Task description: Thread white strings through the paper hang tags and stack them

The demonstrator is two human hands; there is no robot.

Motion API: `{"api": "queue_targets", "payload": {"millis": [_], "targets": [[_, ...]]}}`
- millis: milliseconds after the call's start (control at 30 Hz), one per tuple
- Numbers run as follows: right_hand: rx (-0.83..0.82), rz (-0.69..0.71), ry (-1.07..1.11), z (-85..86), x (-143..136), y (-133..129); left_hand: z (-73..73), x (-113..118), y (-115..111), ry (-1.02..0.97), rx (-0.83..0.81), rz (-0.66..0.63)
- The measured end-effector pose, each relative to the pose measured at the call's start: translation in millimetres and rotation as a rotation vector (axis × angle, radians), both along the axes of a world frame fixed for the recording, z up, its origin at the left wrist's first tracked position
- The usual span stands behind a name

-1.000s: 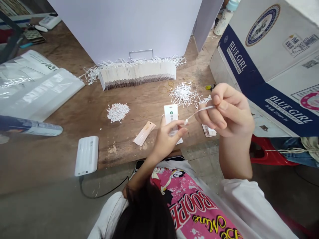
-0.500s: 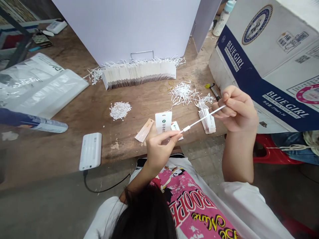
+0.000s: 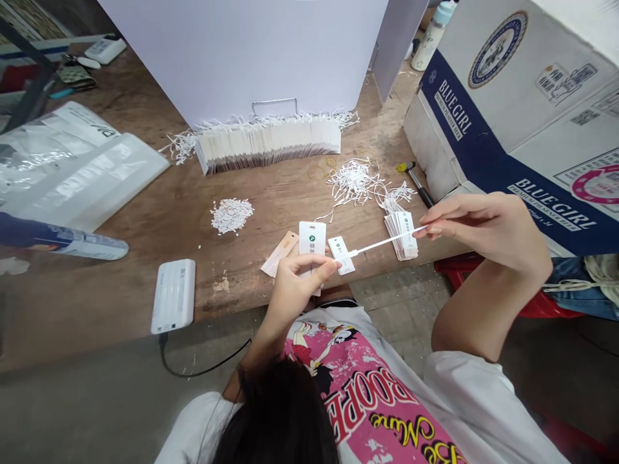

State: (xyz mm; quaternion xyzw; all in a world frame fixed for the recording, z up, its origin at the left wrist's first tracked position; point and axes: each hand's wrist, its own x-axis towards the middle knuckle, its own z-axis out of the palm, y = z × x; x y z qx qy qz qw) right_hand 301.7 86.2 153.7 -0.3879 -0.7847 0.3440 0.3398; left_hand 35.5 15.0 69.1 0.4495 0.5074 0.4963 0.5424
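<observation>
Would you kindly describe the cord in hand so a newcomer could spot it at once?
From the Blue Girl carton, look left to the tangled pile of white cords. Lower in view, one white cord runs between the left hand and right hand; unlike the pile, it is pulled straight.

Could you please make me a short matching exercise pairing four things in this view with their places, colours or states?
Things:
1. white string
2. white rectangular device
3. carton
4. bottle

Places, colours or states:
A. topped with a light blue cap
B. white and dark blue, lettered BLUE GIRL
C. straight between the left grip and the right grip
D. a black cable at its near end

Pairs: 1-C, 2-D, 3-B, 4-A.
</observation>
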Motion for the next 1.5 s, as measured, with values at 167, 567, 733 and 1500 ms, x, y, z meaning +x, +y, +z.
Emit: {"api": "queue_targets", "payload": {"millis": [167, 567, 733, 1500], "targets": [[0.227, -0.142, -0.146, -2.6, 1, -2, -1.9, -5, 2, 0.004, -0.004, 0.008], [-0.101, 0.127, 0.618, -36.4, -20, 2, -15.5, -5, 7, -0.094, -0.13, -0.105], [-0.201, 0.33, 0.718, -47.9, -36, 3, -21.1, 2, 8, -0.191, -0.215, -0.159], [-0.188, 0.164, 0.832, -42.9, -54, -14, -36.5, 4, 4, 0.092, -0.068, -0.187]]}}
